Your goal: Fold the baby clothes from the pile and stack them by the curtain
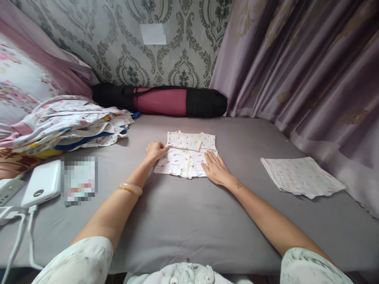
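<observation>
A small white printed shirt (187,161) lies in the middle of the grey sheet, its sleeves folded across the upper part. At its left edge is my left hand (156,151), fingers pressed together on the cloth edge by the sleeve fold. My right hand (216,169) rests flat on the right side of the shirt with its fingers spread. Off to the right lies a folded white printed cloth (302,175). A heap of printed clothes (74,122) is piled at the left.
A black and red long bag (160,101) lies along the wall. On the left are a white power bank (43,183) with cables, a power strip (10,188) and a blurred packet (80,181). Purple curtains (290,71) hang at the right.
</observation>
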A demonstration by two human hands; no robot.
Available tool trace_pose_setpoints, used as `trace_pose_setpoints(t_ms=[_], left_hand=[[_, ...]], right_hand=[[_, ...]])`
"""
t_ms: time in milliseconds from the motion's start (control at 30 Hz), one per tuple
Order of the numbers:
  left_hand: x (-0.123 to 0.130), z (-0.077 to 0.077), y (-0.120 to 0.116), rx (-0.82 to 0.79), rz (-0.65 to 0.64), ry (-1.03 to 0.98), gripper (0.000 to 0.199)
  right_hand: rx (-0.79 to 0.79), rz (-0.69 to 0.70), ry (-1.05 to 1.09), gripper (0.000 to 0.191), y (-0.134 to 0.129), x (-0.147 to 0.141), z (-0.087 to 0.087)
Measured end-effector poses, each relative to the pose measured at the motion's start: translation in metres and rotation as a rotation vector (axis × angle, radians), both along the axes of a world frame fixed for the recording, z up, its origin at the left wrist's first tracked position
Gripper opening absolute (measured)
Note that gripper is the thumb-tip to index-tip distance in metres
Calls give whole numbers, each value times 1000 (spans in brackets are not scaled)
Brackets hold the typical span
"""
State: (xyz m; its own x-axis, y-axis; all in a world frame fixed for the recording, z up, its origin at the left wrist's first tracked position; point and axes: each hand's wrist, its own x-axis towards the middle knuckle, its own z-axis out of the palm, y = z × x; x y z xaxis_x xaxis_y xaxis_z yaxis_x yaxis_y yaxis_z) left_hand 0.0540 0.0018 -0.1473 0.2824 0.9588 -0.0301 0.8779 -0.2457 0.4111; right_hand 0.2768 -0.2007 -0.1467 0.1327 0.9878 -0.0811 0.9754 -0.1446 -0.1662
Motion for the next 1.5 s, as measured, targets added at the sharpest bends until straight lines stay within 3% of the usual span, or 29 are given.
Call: trace_pose_setpoints(t_ms=[200, 367, 567, 700, 767, 867, 1067, 1167, 1267, 1367, 1500], left_hand=[[-14, 3, -9, 39, -6, 57, 46], [-35, 8, -26, 21, -69, 84, 40], [-49, 14, -52, -107, -171, 2, 31], [-54, 20, -68, -145, -130, -75, 25], [-56, 21, -74, -159, -121, -120, 35], [-59, 21, -77, -170, -202, -192, 55], [-66, 27, -81, -172, -413, -214, 37], [-70, 23, -84, -121, -485, -214, 42], [-71, 12, -81, 32, -542, -185, 46], [-68, 5, -74, 174, -574, -170, 36], [-59, 12, -65, 203, -565, -258, 24]], right_hand=[[65, 33, 78, 62, -12, 9, 3], [235, -193, 31, 45, -34, 20, 7], [146, -349, 186, 34, -45, 21, 17], [121, -401, 294, 37, -46, 16, 22], [137, -411, 333, 40, -47, 14, 23], [160, -346, 374, 46, -51, 15, 25], [126, -67, 295, 51, -61, 22, 23], [174, -36, 213, 51, -62, 23, 21], [228, -39, 143, 43, -59, 23, 20], [316, -20, 126, 29, -54, 25, 19], [444, 17, 187, 21, -41, 33, 19]])
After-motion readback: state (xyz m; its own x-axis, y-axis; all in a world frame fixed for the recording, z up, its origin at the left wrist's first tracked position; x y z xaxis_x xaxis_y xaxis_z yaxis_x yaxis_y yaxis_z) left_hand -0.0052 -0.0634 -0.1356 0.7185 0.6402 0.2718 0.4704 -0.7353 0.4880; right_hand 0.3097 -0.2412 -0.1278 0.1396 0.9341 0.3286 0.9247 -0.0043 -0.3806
